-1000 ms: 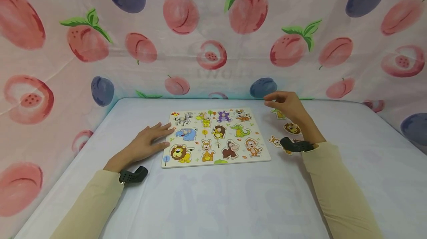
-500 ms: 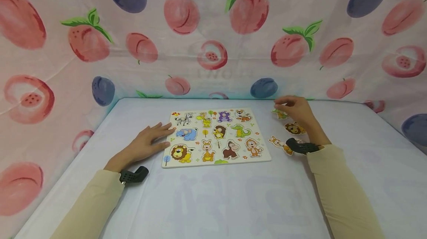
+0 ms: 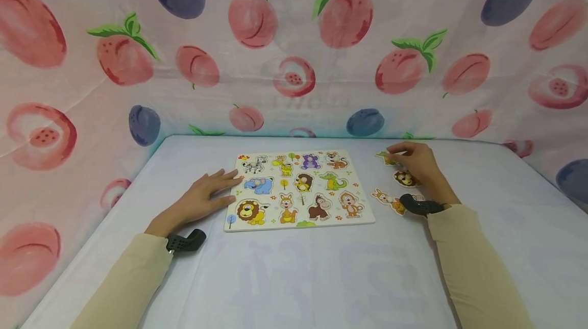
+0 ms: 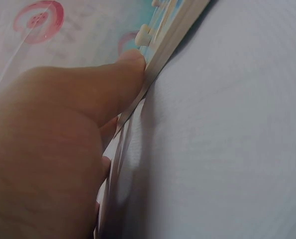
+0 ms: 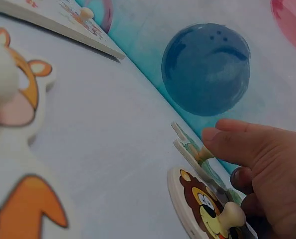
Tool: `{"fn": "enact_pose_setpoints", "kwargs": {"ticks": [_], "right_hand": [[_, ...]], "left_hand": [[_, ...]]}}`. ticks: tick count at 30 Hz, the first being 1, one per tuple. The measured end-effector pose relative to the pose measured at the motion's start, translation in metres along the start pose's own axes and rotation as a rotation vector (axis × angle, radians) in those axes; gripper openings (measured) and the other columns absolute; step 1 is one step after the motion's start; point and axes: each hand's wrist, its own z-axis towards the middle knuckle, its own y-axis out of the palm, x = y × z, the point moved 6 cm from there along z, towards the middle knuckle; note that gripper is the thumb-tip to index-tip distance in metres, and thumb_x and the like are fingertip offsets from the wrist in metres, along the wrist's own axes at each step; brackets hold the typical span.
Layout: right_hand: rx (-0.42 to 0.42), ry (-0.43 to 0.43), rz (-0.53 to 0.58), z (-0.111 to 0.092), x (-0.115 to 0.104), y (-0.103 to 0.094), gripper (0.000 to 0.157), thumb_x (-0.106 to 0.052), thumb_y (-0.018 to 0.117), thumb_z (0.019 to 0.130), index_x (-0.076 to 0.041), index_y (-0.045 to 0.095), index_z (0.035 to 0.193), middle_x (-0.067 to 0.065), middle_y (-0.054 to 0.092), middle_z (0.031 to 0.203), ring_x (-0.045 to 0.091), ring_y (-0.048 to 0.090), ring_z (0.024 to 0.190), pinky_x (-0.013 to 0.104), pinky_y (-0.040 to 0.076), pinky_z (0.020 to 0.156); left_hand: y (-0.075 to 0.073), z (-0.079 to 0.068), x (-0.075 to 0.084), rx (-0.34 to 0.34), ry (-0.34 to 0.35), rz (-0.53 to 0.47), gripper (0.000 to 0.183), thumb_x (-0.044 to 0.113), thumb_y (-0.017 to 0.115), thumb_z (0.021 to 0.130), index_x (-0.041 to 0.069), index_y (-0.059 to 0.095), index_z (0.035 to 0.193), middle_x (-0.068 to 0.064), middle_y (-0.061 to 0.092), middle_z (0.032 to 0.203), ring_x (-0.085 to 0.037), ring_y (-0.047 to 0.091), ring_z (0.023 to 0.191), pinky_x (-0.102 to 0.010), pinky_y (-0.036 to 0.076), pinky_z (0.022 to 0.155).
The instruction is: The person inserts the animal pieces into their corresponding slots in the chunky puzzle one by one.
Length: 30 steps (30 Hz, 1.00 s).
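A wooden peg puzzle board (image 3: 271,225) printed with animals lies flat on the table. My left hand (image 3: 202,198) rests at its left edge with fingers spread; in the left wrist view the thumb (image 4: 123,74) touches the board's side, near a small knob. To the right of the board, my right hand (image 3: 415,163) reaches over a green crocodile piece (image 3: 383,155). In the right wrist view its thumb tip is right at that piece's wooden knob (image 5: 205,154), the index finger stretched beyond it. A lion piece (image 3: 405,178) lies below this hand.
A kangaroo piece (image 3: 388,200) lies nearer the front, partly under the right wrist's camera (image 3: 420,205). Behind the table (image 3: 294,278) hangs a fruit-print cloth (image 3: 340,74), close beyond the crocodile piece.
My right hand has moved right and down, from above and left of the crocodile piece to its knob. The left hand stays at the board's edge.
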Motion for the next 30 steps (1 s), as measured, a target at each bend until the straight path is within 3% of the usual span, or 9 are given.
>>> {"fn": "enact_pose_setpoints", "kwargs": {"ticks": [16, 30], "right_hand": [[0.030, -0.101, -0.104, 0.0013, 0.0006, 0.0024, 0.026, -0.027, 0.066, 0.092, -0.007, 0.072, 0.108, 0.013, 0.066, 0.091, 0.023, 0.052, 0.069, 0.028, 0.043, 0.050], [0.038, -0.139, -0.128, 0.0023, -0.0009, 0.0044, 0.027, -0.027, 0.063, 0.095, -0.007, 0.072, 0.110, 0.015, 0.067, 0.101, 0.023, 0.057, 0.076, 0.026, 0.045, 0.052]], "left_hand": [[-0.0011, -0.0011, 0.0027, -0.001, 0.001, 0.003, 0.054, 0.035, 0.059, 0.094, 0.013, 0.048, 0.142, -0.009, 0.034, 0.152, -0.037, 0.017, 0.142, -0.056, 0.005, 0.114], [-0.0013, -0.0012, 0.0032, -0.006, -0.001, -0.003, 0.054, 0.035, 0.059, 0.094, 0.013, 0.048, 0.142, -0.009, 0.034, 0.152, -0.036, 0.016, 0.142, -0.056, 0.005, 0.114]]}}
